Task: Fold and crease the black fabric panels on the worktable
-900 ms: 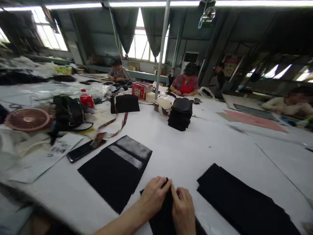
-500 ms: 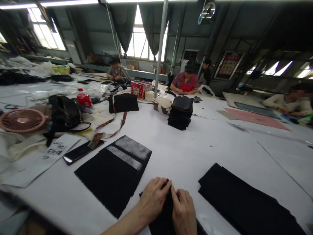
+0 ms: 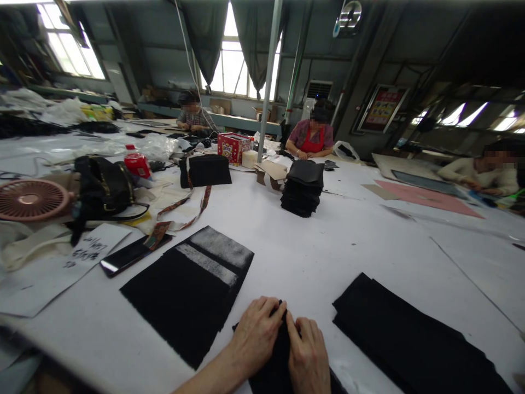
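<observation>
At the table's near edge, both my hands are on a black sheet of fabric or leather (image 3: 270, 375); its exact material cannot be told. My left hand (image 3: 258, 334) has its fingers bent together on the sheet's far edge. My right hand (image 3: 307, 353) presses the same edge with the index finger stretched forward and the other fingers curled. The fingertips of both hands nearly meet there. To the left lie flat black pieces (image 3: 180, 298) with two whitish bands across the far end. A stack of black pieces (image 3: 410, 334) rests to the right.
Farther back on the white table (image 3: 295, 257) stand a black pile (image 3: 302, 189) and a black folded bundle (image 3: 209, 171). A phone (image 3: 133, 256), a backpack (image 3: 102, 186) and a pink fan (image 3: 35, 198) are at left. Several people sit around the table, one in a red apron (image 3: 314, 141).
My hands stay at the same edge of the black sheet, with barely any movement. The view has shifted slightly, so things at the left appear a little farther left.
</observation>
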`<action>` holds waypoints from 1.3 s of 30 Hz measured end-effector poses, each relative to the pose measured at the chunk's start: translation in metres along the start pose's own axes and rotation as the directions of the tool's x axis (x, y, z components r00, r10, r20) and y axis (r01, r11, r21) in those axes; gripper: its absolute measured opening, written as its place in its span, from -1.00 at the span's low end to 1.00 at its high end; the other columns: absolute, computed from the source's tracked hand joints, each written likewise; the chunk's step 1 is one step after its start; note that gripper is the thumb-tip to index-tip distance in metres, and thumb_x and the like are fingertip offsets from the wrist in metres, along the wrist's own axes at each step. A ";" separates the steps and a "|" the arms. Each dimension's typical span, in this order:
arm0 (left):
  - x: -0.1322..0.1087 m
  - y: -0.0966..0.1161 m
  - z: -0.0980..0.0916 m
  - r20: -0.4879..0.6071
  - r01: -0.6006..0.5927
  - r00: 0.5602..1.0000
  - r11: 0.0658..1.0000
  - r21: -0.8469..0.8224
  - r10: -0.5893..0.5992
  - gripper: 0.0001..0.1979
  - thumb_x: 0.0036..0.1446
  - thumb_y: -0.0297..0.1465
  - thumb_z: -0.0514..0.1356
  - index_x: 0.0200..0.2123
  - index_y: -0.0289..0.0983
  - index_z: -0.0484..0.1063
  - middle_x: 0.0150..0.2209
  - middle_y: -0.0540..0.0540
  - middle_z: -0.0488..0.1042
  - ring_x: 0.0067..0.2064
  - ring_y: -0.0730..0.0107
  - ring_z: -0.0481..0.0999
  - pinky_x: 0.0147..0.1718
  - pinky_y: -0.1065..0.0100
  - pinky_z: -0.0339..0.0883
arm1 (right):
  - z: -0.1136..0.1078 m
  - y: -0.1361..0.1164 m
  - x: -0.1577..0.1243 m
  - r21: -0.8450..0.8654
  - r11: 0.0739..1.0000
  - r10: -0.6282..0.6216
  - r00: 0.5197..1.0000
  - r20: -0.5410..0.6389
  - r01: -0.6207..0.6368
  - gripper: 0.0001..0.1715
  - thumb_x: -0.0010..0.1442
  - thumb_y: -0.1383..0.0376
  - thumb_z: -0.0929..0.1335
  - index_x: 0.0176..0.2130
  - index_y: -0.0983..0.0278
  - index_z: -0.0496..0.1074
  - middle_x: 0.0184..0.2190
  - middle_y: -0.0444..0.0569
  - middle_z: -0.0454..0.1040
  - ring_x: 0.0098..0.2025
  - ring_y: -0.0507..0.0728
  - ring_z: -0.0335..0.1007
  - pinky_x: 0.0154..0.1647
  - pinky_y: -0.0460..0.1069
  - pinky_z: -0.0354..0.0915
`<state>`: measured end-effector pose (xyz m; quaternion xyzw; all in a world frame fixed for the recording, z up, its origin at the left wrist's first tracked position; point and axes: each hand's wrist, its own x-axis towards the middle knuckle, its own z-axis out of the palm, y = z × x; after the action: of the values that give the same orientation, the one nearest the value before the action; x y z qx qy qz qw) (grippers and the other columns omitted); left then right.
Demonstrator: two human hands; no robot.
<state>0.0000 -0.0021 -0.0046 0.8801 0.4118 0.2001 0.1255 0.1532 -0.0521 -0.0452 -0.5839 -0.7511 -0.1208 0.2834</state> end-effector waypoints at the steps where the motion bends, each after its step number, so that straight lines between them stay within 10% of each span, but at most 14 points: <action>1: 0.000 0.000 0.000 0.000 0.002 1.000 1.000 0.000 -0.002 -0.58 0.28 -0.52 0.02 0.19 -0.20 0.21 0.01 -0.11 0.36 -0.01 0.21 0.33 -0.01 0.15 0.32 | 0.000 0.000 0.000 -0.006 1.000 -0.004 1.000 0.000 0.004 -0.43 0.20 0.54 0.15 0.17 0.28 0.23 -0.29 0.05 0.32 -0.28 0.22 0.20 -0.29 0.12 0.23; 17: -0.002 -0.001 -0.002 -0.045 0.075 0.996 0.996 0.042 -0.073 -0.53 0.24 -0.47 0.06 0.23 -0.28 0.17 0.11 -0.21 0.31 0.08 0.12 0.31 0.09 0.03 0.26 | -0.002 -0.003 0.000 -0.051 0.998 0.036 0.999 0.034 -0.034 -0.53 0.24 0.51 0.17 0.11 0.32 0.29 -0.29 0.04 0.31 -0.25 0.21 0.22 -0.24 0.11 0.24; 24: 0.006 0.000 -0.015 0.015 -0.174 0.985 0.984 0.026 0.174 -0.64 0.23 -0.56 0.03 0.08 -0.24 0.31 0.06 -0.11 0.40 0.12 0.21 0.30 0.15 0.17 0.20 | -0.006 -0.006 0.004 0.023 0.994 0.103 0.994 0.038 -0.104 -0.54 0.27 0.50 0.14 0.08 0.24 0.34 -0.32 0.01 0.32 -0.27 0.19 0.24 -0.23 0.10 0.27; 39: 0.007 0.003 -0.016 0.092 -0.276 0.961 0.929 0.245 0.261 -0.62 0.26 -0.48 0.04 0.14 -0.31 0.24 0.07 -0.15 0.35 0.21 0.22 0.21 0.30 0.18 -0.11 | -0.014 0.011 -0.015 0.185 0.977 0.109 0.994 -0.011 -0.105 -0.61 0.35 0.42 0.14 0.10 0.26 0.33 -0.24 0.04 0.34 -0.19 0.16 0.28 -0.18 0.08 0.31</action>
<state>-0.0007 0.0026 0.0126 0.9424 0.3059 0.1352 -0.0056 0.1700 -0.0684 -0.0443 -0.5937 -0.7234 -0.0416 0.3501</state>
